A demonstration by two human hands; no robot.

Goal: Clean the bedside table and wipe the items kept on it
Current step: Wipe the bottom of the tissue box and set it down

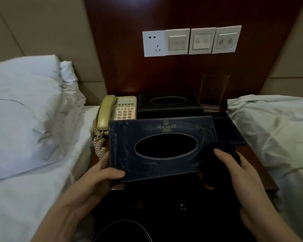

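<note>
I hold a dark blue leather tissue box cover (122,142) with an oval opening above the bedside table (262,173). Its top is streaked with pale dust. My left hand (101,173) grips its near left corner, thumb on top. My right hand (234,165) holds a dark cloth (226,151) against the cover's right end. Behind it on the table stand a black tissue box (170,105), a beige telephone (117,110) with a coiled cord, a dark tray (229,130) and a clear acrylic stand (213,89).
A bed with white pillows (21,110) lies to the left, another white bed (278,128) to the right. A socket and switch panels (191,41) sit on the wooden wall. A round dark bin rim (122,227) shows below, near the table's drawer knob (183,206).
</note>
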